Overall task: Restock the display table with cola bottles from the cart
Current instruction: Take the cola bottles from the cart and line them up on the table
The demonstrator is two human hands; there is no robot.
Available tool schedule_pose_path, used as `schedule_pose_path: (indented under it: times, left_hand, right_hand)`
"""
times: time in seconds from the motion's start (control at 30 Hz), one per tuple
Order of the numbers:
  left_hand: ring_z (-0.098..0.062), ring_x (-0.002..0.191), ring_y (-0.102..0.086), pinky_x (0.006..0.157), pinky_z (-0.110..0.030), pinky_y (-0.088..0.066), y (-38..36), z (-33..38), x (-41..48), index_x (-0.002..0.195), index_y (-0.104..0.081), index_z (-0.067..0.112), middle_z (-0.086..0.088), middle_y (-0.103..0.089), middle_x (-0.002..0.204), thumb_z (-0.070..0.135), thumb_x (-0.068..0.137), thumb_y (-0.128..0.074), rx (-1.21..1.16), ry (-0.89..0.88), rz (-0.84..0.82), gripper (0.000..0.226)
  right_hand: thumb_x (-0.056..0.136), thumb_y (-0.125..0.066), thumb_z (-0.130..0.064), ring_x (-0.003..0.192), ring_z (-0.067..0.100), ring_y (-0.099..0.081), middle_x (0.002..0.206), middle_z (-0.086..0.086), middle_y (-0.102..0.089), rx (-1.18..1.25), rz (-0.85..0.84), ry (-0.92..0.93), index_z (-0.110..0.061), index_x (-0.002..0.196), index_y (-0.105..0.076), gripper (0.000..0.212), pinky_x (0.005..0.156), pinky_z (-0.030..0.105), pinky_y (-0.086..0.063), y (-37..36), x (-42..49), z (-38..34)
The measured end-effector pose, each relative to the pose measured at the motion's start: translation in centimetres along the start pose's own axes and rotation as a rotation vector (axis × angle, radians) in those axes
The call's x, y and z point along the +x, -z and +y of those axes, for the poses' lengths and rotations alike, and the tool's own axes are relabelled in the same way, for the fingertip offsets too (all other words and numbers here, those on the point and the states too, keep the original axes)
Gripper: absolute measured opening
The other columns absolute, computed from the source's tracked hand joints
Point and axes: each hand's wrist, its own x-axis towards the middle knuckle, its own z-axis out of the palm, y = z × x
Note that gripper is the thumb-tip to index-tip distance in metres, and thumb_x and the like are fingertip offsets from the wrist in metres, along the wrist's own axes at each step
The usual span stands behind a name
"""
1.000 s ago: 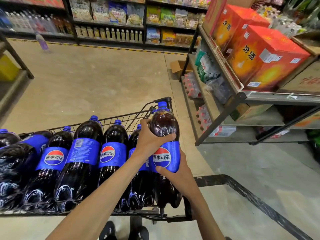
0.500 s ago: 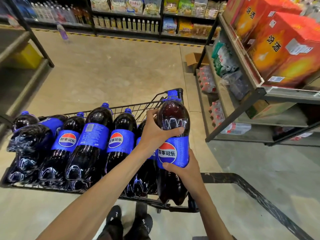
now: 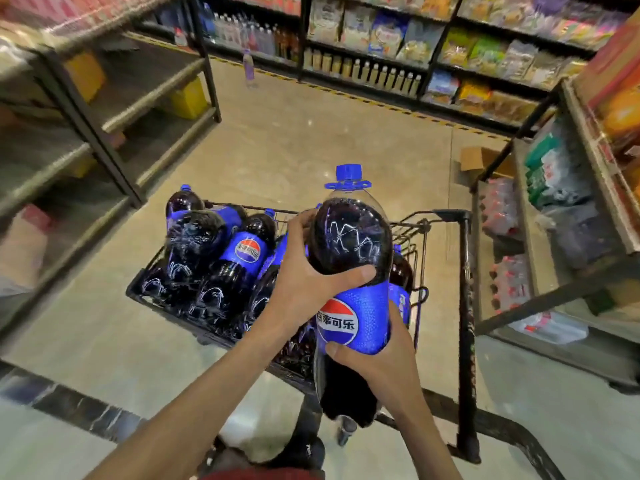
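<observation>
1. Bottle [image 3: 349,244]: upright, blue cap up, held over the near right corner of the cart [image 3: 450,213].
2. Left hand [image 3: 304,271]: fingers curled round the dark shoulder, thumb across the front just above the label.
3. Right hand [image 3: 377,362]: grips lower down, thumb at the label's bottom edge.
4. Other bottles [image 3: 242,258]: packed in the cart, leaning, caps pointing away.
5. Rack [image 3: 554,299]: just right of the cart, holding shrink-wrapped packs.

Bottles [image 3: 221,258] in cart [image 3: 464,306]; shelves [image 3: 554,237] right
</observation>
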Motion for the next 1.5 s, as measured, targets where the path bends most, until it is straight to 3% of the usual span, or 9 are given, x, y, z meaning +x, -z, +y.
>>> schedule_pose_path:
  times: [0.17, 0.4, 0.5, 0.6, 0.63, 0.77, 0.93, 1.13, 1.5]
  left_hand:
    - [0.004, 0.109, -0.064, 0.088, -0.012, -0.050, 10.1, 1.3, -1.7, 0.131, -0.039, 0.032, 0.012, -0.062, 0.126, 0.034, 0.052, -0.093, 0.027, -0.044, 0.150, 0.095]
    - [-0.006, 0.118, -0.063, 0.100, -0.033, -0.052, 24.6, 2.4, -5.7, 0.137, -0.043, 0.025, 0.009, -0.063, 0.131, 0.041, 0.050, -0.090, 0.080, -0.117, 0.436, 0.100]
    - [-0.005, 0.118, -0.063, 0.099, -0.028, -0.050, 30.2, 2.8, -7.5, 0.136, -0.044, 0.020, 0.008, -0.062, 0.131, 0.039, 0.049, -0.090, 0.092, -0.144, 0.543, 0.101]
    - [0.007, 0.113, -0.061, 0.093, -0.017, -0.049, 35.1, 3.3, -9.4, 0.134, -0.045, 0.022, 0.031, -0.061, 0.123, 0.034, 0.048, -0.093, 0.121, -0.171, 0.642, 0.100]
    - [0.008, 0.112, -0.061, 0.092, -0.015, -0.048, 36.5, 3.4, -10.0, 0.135, -0.044, 0.022, 0.031, -0.061, 0.122, 0.035, 0.048, -0.092, 0.126, -0.173, 0.678, 0.100]
    - [-0.005, 0.118, -0.062, 0.100, -0.030, -0.052, 41.8, 2.9, -12.0, 0.137, -0.043, 0.020, 0.007, -0.061, 0.131, 0.037, 0.049, -0.092, 0.129, -0.147, 0.822, 0.102]
    - [0.001, 0.114, -0.062, 0.095, -0.028, -0.055, 46.8, 2.7, -13.2, 0.137, -0.042, 0.024, 0.015, -0.059, 0.128, 0.021, 0.060, -0.095, 0.186, -0.130, 0.917, 0.094]
    - [-0.011, 0.120, -0.062, 0.099, -0.043, -0.055, 51.8, 2.1, -11.8, 0.141, -0.041, 0.019, 0.004, -0.058, 0.134, 0.039, 0.054, -0.092, 0.204, -0.117, 1.044, 0.102]
    - [-0.005, 0.115, -0.063, 0.090, -0.020, -0.053, 62.6, 2.9, -2.5, 0.140, -0.042, 0.016, 0.005, -0.060, 0.131, 0.039, 0.054, -0.088, 0.222, -0.123, 1.107, 0.100]
  right_hand:
    - [0.045, -0.091, -0.042, 0.099, 0.005, -0.072, 0.112, -0.018, -0.074, 0.003, -0.165, 0.066, -0.033, 0.131, -0.057, 0.093, 0.090, 0.038, -0.058, -8.6, -0.3, -3.3]
    - [0.043, -0.092, -0.046, 0.097, 0.006, -0.072, 0.110, -0.017, -0.073, -0.024, -0.408, 0.181, -0.033, 0.124, -0.059, 0.088, 0.088, 0.039, -0.058, -22.1, -1.4, -6.7]
    - [0.042, -0.091, -0.047, 0.098, 0.004, -0.071, 0.110, -0.018, -0.073, -0.022, -0.510, 0.223, -0.033, 0.124, -0.058, 0.090, 0.086, 0.032, -0.056, -27.8, -2.1, -7.9]
    - [0.043, -0.092, -0.047, 0.099, 0.005, -0.071, 0.112, -0.017, -0.073, -0.038, -0.604, 0.262, -0.034, 0.125, -0.058, 0.090, 0.086, 0.034, -0.057, -33.0, -2.6, -8.8]
    - [0.045, -0.093, -0.047, 0.101, 0.007, -0.071, 0.114, -0.015, -0.072, -0.048, -0.635, 0.276, -0.034, 0.127, -0.058, 0.090, 0.088, 0.037, -0.058, -34.7, -2.7, -9.0]
    - [0.046, -0.094, -0.049, 0.105, 0.010, -0.070, 0.117, -0.011, -0.071, -0.080, -0.750, 0.331, -0.032, 0.130, -0.056, 0.094, 0.090, 0.044, -0.058, -40.5, -3.1, -10.0]
    - [0.045, -0.093, -0.048, 0.099, 0.007, -0.070, 0.111, -0.014, -0.071, -0.085, -0.865, 0.347, -0.029, 0.123, -0.057, 0.088, 0.083, 0.034, -0.058, -46.0, -3.4, -11.3]
    - [0.046, -0.092, -0.050, 0.098, 0.005, -0.070, 0.111, -0.016, -0.071, -0.087, -0.971, 0.339, -0.030, 0.124, -0.056, 0.088, 0.080, 0.027, -0.058, -51.6, -1.9, -12.5]
    - [0.050, -0.093, -0.051, 0.102, 0.009, -0.069, 0.115, -0.013, -0.070, -0.073, -1.040, 0.356, -0.031, 0.128, -0.055, 0.089, 0.084, 0.037, -0.062, -63.7, 6.8, -16.9]
